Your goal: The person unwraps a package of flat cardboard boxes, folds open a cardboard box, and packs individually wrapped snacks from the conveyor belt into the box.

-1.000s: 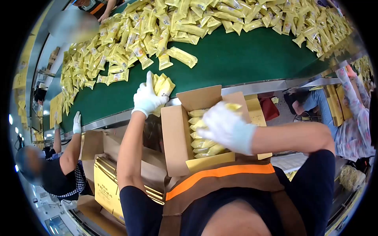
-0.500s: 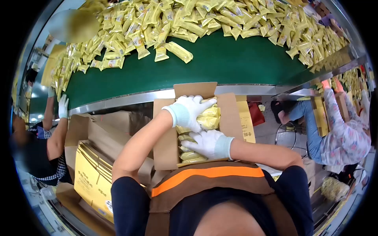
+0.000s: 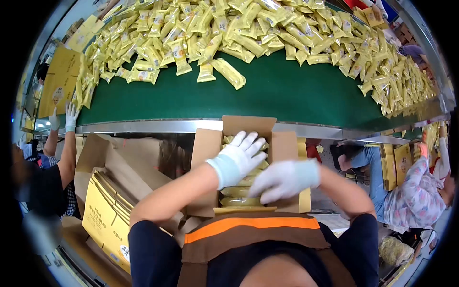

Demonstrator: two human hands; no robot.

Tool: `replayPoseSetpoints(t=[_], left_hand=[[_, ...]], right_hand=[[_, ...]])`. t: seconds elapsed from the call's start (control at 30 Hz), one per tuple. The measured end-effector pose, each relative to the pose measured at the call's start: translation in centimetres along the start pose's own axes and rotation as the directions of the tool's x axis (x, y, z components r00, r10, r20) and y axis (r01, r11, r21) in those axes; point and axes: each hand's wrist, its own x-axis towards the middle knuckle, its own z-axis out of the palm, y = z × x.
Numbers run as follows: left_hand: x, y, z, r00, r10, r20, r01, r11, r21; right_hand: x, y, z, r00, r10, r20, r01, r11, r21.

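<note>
An open cardboard box [image 3: 206,160] stands upright in front of my body, its flaps folded outward. Yellow wrapped packets [image 3: 241,201] lie in a row inside it. My left hand [image 3: 243,155], in a white glove, rests on the packets in the upper part of the box with its fingers spread. Over the box's lower right side is my right hand [image 3: 282,181], also gloved and blurred by motion. Its fingers point left, and whether they hold anything is hidden by the blur.
Beyond the box, a green conveyor belt [image 3: 191,103] carries a heap of yellow packets [image 3: 296,33]. Folded yellow cartons [image 3: 107,210] stand at the left. Co-workers [image 3: 413,191] are at both sides, one with gloved hands at the belt's left end.
My right hand has lifted off the packets and moved right. My left hand has opened flatter over the box. More packets show in the box, and the whole view has shifted slightly.
</note>
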Motion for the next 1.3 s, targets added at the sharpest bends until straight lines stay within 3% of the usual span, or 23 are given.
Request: replayPoseSetpoints(t=[0.03,0.07,0.1,0.13,0.17,0.2,0.27,0.33,0.37,0.4,0.47,0.6,0.67,0.73,0.8,0.87,0.93,1.03,1.13,1.17,1.2,1.27,1.3], left_hand=[[1.1,-1.7,-4.4,0.964,-0.114,0.238,0.168,0.961,-0.22],[2.5,-4.1,-8.2,0.862,-0.156,0.482,0.367,0.848,-0.382],[2.8,-6.3,-9.9,0.861,-0.405,0.309,0.488,0.829,-0.273],[2.4,-9.0,-10.6,0.788,-0.609,0.092,0.615,0.766,-0.189],[1.8,-13.6,-7.7,0.766,-0.6,-0.231,0.548,0.797,-0.254],[1.6,-18.4,-3.8,0.646,-0.545,-0.534,0.464,0.836,-0.293],[3.2,-24.0,-0.5,0.534,-0.771,-0.346,0.729,0.627,-0.273],[4.9,-27.9,6.2,0.339,-0.928,-0.154,0.728,0.363,-0.582],[5.6,-26.8,6.0,0.32,-0.943,-0.096,0.825,0.327,-0.461],[5.4,-26.3,7.3,0.329,-0.913,-0.242,0.827,0.402,-0.393],[4.0,-26.0,8.1,0.39,-0.873,-0.294,0.638,0.486,-0.597],[0.9,-22.1,3.5,0.525,-0.851,0.007,0.616,0.374,-0.694],[-1.6,-20.6,3.2,0.538,-0.842,-0.043,0.738,0.494,-0.46],[-4.4,-20.3,2.7,0.496,-0.868,0.024,0.784,0.435,-0.443],[-5.8,-20.2,1.7,0.524,-0.844,0.117,0.796,0.436,-0.42],[-4.9,-20.2,1.5,0.421,-0.887,0.191,0.873,0.338,-0.353],[-5.5,-22.0,3.8,0.454,-0.888,0.08,0.823,0.383,-0.418],[-6.0,-22.4,4.1,0.443,-0.897,0.008,0.777,0.379,-0.502],[-6.9,-21.3,2.9,0.424,-0.855,-0.3,0.655,0.518,-0.55],[-6.3,-20.1,1.3,0.369,-0.906,-0.207,0.649,0.411,-0.64],[-6.1,-20.0,1.7,0.464,-0.867,-0.184,0.681,0.481,-0.552],[-6.1,-19.3,2.9,0.629,-0.771,-0.098,0.697,0.615,-0.368],[-4.9,-17.4,2.8,0.587,-0.809,-0.003,0.793,0.576,-0.2]], right_hand=[[-0.8,-1.0,-3.3,0.982,0.072,-0.177,-0.044,0.987,0.156],[-1.0,0.1,-6.6,0.91,-0.022,-0.414,0.006,0.999,-0.04],[-1.0,0.7,-9.8,0.781,0.048,-0.623,-0.035,0.999,0.034],[-0.5,1.9,-12.7,0.656,0.165,-0.736,-0.074,0.985,0.154],[0.5,4.6,-16.0,0.614,0.054,-0.787,-0.2,0.976,-0.089],[1.5,8.3,-19.3,0.586,-0.072,-0.807,-0.332,0.887,-0.321],[5.6,14.0,-23.8,0.594,-0.217,-0.775,-0.481,0.676,-0.558],[10.3,13.9,-25.0,0.489,0.055,-0.87,-0.625,0.719,-0.306],[12.4,14.4,-24.2,0.405,0.033,-0.914,-0.666,0.695,-0.271],[13.7,15.6,-23.0,0.319,0.018,-0.947,-0.705,0.673,-0.225],[14.3,17.0,-22.3,0.28,-0.083,-0.956,-0.643,0.723,-0.251],[10.2,13.0,-20.4,0.495,0.085,-0.865,-0.583,0.771,-0.258],[6.6,11.5,-19.3,0.566,0.212,-0.796,-0.681,0.665,-0.307],[2.2,11.0,-18.9,0.582,0.398,-0.709,-0.771,0.546,-0.327],[-0.8,10.4,-19.0,0.527,0.513,-0.678,-0.838,0.449,-0.311],[-1.7,12.8,-18.1,0.433,0.392,-0.812,-0.814,0.557,-0.166],[-0.7,15.5,-17.2,0.424,0.229,-0.876,-0.834,0.476,-0.279],[-1.5,16.9,-17.9,0.431,0.255,-0.865,-0.786,0.577,-0.222],[-3.2,15.8,-18.6,0.395,0.295,-0.87,-0.743,0.659,-0.115],[-3.3,15.6,-18.5,0.365,0.187,-0.912,-0.619,0.78,-0.088],[-2.9,13.8,-17.9,0.301,0.157,-0.94,-0.572,0.819,-0.046],[-0.8,13.2,-16.6,0.311,0.089,-0.946,-0.62,0.774,-0.131],[0.7,12.7,-15.9,0.347,0.24,-0.907,-0.785,0.604,-0.141]])
